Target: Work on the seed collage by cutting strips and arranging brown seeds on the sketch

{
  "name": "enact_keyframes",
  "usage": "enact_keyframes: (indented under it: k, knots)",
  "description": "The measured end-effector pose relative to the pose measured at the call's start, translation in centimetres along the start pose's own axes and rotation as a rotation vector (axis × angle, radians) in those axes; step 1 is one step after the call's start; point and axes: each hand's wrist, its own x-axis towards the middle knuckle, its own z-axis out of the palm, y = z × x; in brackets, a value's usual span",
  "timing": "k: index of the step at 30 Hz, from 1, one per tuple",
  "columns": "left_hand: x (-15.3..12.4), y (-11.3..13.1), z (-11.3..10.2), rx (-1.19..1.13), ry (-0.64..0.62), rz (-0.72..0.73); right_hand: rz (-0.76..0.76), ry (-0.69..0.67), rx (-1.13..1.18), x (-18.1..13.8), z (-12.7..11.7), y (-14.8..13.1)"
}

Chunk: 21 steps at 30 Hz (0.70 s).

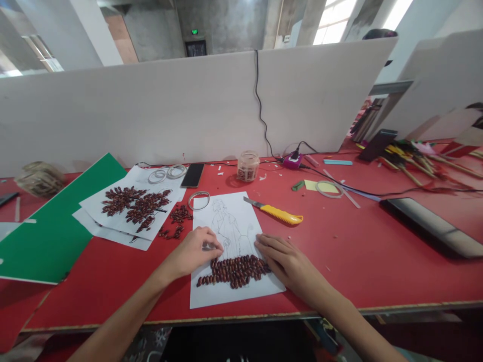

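A white sheet with a line drawing of a figure [226, 221] lies in front of me. Dark red-brown beans [237, 269] form close rows across its lower part. My left hand [198, 249] is at the upper left end of these rows, thumb and fingertips pinched together; whatever is between them is hidden. Flat over the sheet's right edge rests my right hand [281, 256], fingers stretched out beside the right end of the beans. Loose beans [181, 213] lie in a small heap left of the sheet.
More sheets with bean-covered branches [136, 203] lie left, over a green board [56, 236]. A yellow utility knife [279, 213], blade out, lies beyond my right hand. Behind are a clear jar [248, 167], a phone [192, 175] and tape rolls [175, 171]. A dark device [433, 226] lies right.
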Motion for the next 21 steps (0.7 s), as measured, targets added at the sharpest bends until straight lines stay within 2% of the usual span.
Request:
enact_keyframes:
  k: [10,21]
  knots:
    - [-0.1,-0.3,0.4,0.033,-0.031,-0.011,-0.010,-0.014,-0.008,0.0,0.0,0.1]
    - [0.8,-0.2,-0.7,0.022,-0.174,0.023,-0.002,-0.008,-0.002,-0.1,0.0,0.1]
